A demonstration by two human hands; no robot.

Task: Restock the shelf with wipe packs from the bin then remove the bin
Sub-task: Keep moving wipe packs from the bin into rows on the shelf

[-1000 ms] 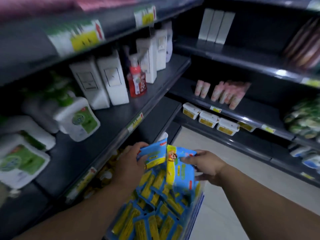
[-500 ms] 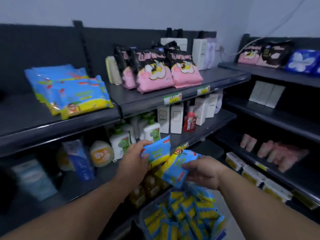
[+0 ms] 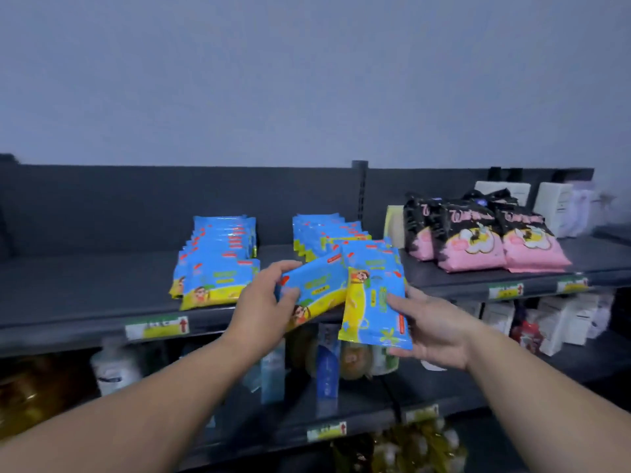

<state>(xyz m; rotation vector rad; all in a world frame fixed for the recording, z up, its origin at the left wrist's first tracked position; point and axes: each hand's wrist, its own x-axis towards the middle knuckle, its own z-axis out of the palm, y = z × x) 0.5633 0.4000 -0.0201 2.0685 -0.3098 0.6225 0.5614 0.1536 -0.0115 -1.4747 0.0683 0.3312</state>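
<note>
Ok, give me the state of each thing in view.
left hand, grips one wipe pack
left pack, held tilted over the shelf edge
right hand, holds another wipe pack
right pack, held upright, off the shelf
shelved packs, overlapped rows on the shelf
pink bags, resting on the shelf
bin, out of view

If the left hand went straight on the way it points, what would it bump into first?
Probably the right-hand stack of wipe packs on the top shelf; the pack that the left hand grips leads. Depth is unclear.
</note>
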